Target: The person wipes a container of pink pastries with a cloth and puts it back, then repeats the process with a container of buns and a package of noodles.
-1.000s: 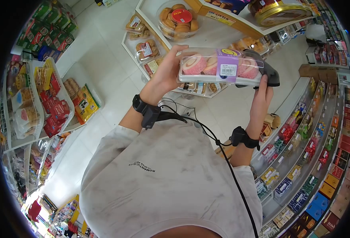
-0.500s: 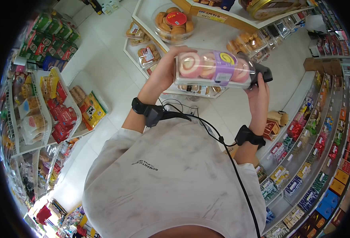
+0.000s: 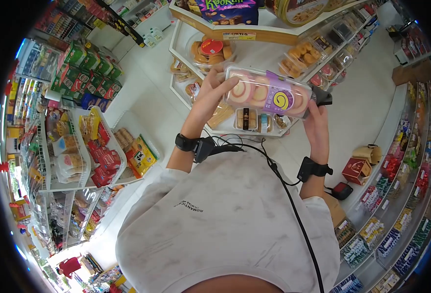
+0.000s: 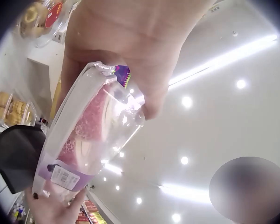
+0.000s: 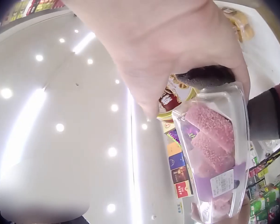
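Observation:
A clear plastic box of pink swirled cake rolls (image 3: 247, 93), with a purple label, is held up between both hands. My left hand (image 3: 211, 97) grips its left end, thumb over the top; the left wrist view shows the same hand (image 4: 126, 42) around the box (image 4: 86, 126). At the other end my right hand (image 3: 316, 128) holds the box by its end, beside a dark object (image 3: 321, 96). In the right wrist view this hand (image 5: 177, 51) curls over the box end, and a white barcode sticker (image 5: 222, 183) shows on the box's side.
A white shelf stand (image 3: 181, 41) with packaged cookies and tins stands ahead. Racks of snacks (image 3: 100, 156) are at the left, curved candy shelves (image 3: 396, 195) at the right. A red carton (image 3: 356, 170) sits on the floor; a black cable (image 3: 293, 210) crosses the shirt.
The box has turned so its yellow-swirl label faces up and the barcode sticker has left the head view. The left thumb now lies over the top. The head view has shifted.

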The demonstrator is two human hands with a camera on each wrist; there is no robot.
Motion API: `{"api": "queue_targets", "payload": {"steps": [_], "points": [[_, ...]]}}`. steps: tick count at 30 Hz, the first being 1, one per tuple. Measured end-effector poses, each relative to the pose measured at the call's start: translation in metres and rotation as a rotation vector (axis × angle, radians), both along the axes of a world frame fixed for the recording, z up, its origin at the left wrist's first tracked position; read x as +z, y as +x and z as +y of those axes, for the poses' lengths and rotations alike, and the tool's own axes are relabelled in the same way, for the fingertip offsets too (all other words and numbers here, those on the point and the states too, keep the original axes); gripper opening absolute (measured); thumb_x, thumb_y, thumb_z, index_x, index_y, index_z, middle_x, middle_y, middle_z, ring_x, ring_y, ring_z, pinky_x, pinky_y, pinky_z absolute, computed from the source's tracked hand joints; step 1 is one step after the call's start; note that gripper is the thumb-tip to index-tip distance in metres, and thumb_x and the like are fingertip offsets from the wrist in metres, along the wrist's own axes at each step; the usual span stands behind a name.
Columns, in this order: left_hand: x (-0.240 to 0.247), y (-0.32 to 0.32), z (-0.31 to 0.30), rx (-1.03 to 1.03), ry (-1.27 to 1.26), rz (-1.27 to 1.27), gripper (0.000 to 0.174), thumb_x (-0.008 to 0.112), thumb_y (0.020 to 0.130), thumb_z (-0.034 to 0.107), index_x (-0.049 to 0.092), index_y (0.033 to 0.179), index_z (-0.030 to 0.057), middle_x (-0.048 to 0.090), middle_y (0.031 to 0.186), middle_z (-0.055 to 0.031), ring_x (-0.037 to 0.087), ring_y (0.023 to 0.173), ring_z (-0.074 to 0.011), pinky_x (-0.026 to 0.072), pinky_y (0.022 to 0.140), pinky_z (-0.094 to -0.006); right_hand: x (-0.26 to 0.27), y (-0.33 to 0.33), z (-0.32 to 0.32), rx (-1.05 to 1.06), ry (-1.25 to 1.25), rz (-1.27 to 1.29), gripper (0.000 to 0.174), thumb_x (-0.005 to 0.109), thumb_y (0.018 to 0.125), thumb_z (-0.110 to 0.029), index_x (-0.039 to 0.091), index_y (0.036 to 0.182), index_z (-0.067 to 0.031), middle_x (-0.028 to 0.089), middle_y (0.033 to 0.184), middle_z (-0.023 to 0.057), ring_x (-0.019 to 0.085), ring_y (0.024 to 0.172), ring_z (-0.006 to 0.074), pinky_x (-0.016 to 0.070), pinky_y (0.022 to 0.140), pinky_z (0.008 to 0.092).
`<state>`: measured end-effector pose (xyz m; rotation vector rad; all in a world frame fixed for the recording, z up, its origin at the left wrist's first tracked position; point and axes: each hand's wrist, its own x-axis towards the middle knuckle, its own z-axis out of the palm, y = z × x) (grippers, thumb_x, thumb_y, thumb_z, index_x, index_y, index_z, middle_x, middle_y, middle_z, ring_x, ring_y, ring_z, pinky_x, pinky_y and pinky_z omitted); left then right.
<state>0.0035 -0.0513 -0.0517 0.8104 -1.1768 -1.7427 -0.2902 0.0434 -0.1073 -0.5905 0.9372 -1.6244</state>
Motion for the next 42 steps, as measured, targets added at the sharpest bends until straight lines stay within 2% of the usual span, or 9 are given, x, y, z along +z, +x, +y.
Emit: {"api": "queue_targets", "payload": {"steps": [5, 11, 14, 17, 23, 29, 35, 38, 42], "points": [[-0.001, -0.018, 0.003, -0.026, -0.263, -0.129, 0.067, 0.070, 0.089, 0.020, 0.033, 0.140, -0.0034, 0.053, 0.130, -0.0164, 0.053, 0.119, -0.0197, 0.0425, 0.100, -0.0330, 0.018, -0.006, -0.003, -0.040, -0.079, 0.030, 0.023, 0.071, 0.090, -0.013, 0.051, 0.093, -0.0039, 0.060, 0.101, 0.0075, 0.060, 0.094, 0.0140, 0.0513, 0.082, 0.0336], [-0.022, -0.040, 0.001, 0.044, -0.037, -0.122, 0.069, 0.072, 0.087, 0.018, 0.034, 0.141, -0.0025, 0.052, 0.132, -0.0164, 0.052, 0.121, -0.0223, 0.0409, 0.103, -0.0356, 0.010, -0.013, -0.013, -0.213, 0.213, 0.225, 0.040, 0.069, 0.091, -0.023, 0.055, 0.116, 0.0050, 0.063, 0.107, 0.0076, 0.061, 0.093, 0.0121, 0.0498, 0.078, 0.0276], [-0.027, -0.040, -0.009, 0.072, 0.143, -0.024, 0.069, 0.073, 0.086, 0.020, 0.036, 0.139, -0.0037, 0.055, 0.128, -0.0180, 0.055, 0.118, -0.0241, 0.0423, 0.101, -0.0350, -0.015, -0.036, -0.020, -0.333, 0.044, 0.159, 0.037, 0.066, 0.094, -0.024, 0.056, 0.114, 0.0046, 0.064, 0.110, 0.0083, 0.062, 0.098, 0.0136, 0.0503, 0.080, 0.0270], [-0.037, -0.039, -0.020, 0.224, 0.136, -0.141, 0.057, 0.068, 0.089, 0.024, 0.043, 0.132, -0.0036, 0.060, 0.119, -0.0148, 0.063, 0.105, -0.0247, 0.0541, 0.085, -0.0363, -0.021, -0.063, -0.008, -0.429, 0.017, 0.002, 0.034, 0.062, 0.095, -0.019, 0.055, 0.118, 0.0051, 0.063, 0.114, 0.0112, 0.064, 0.102, 0.0197, 0.0513, 0.084, 0.0317], [-0.142, -0.038, -0.080, 0.285, 0.088, -0.162, 0.065, 0.077, 0.081, 0.023, 0.043, 0.129, -0.0047, 0.057, 0.119, -0.0141, 0.057, 0.107, -0.0207, 0.0472, 0.090, -0.0313, -0.026, -0.088, 0.027, -0.457, 0.031, -0.042, 0.032, 0.057, 0.097, -0.017, 0.054, 0.121, 0.0051, 0.062, 0.117, 0.0119, 0.061, 0.105, 0.0201, 0.0493, 0.089, 0.0354], [-0.183, -0.064, -0.112, 0.299, 0.132, -0.307, 0.060, 0.078, 0.079, 0.022, 0.047, 0.123, -0.0051, 0.057, 0.116, -0.0115, 0.057, 0.105, -0.0195, 0.0464, 0.088, -0.0307, -0.024, -0.092, 0.067, -0.496, 0.084, -0.056, 0.033, 0.060, 0.096, -0.018, 0.054, 0.121, 0.0020, 0.059, 0.121, 0.0105, 0.056, 0.114, 0.0201, 0.0443, 0.098, 0.0393], [-0.220, -0.066, -0.138, 0.227, 0.092, -0.287, 0.058, 0.077, 0.077, 0.038, 0.060, 0.110, -0.0061, 0.059, 0.114, -0.0137, 0.055, 0.106, -0.0209, 0.0454, 0.084, -0.0307, -0.027, -0.101, 0.105, -0.640, 0.079, -0.052, 0.036, 0.061, 0.095, -0.020, 0.054, 0.121, 0.0042, 0.059, 0.123, 0.0116, 0.056, 0.113, 0.0204, 0.0450, 0.097, 0.0381], [-0.211, -0.065, -0.135, 0.141, 0.270, -0.608, 0.056, 0.074, 0.077, 0.045, 0.062, 0.100, -0.0041, 0.062, 0.104, -0.0132, 0.059, 0.094, -0.0211, 0.0472, 0.077, -0.0304, -0.024, -0.100, 0.121, -0.686, 0.081, -0.045, 0.037, 0.060, 0.096, -0.021, 0.054, 0.122, 0.0044, 0.058, 0.124, 0.0124, 0.055, 0.115, 0.0204, 0.0440, 0.098, 0.0380], [-0.215, -0.067, -0.143, 0.091, 0.003, -0.892, 0.056, 0.073, 0.078, 0.042, 0.066, 0.100, -0.0089, 0.067, 0.090, -0.0162, 0.065, 0.080, -0.0246, 0.0506, 0.072, -0.0327, -0.022, -0.098, 0.135, -0.704, 0.087, -0.038, 0.037, 0.059, 0.097, -0.022, 0.054, 0.124, 0.0031, 0.057, 0.123, 0.0121, 0.054, 0.116, 0.0199, 0.0429, 0.099, 0.0371]]}}
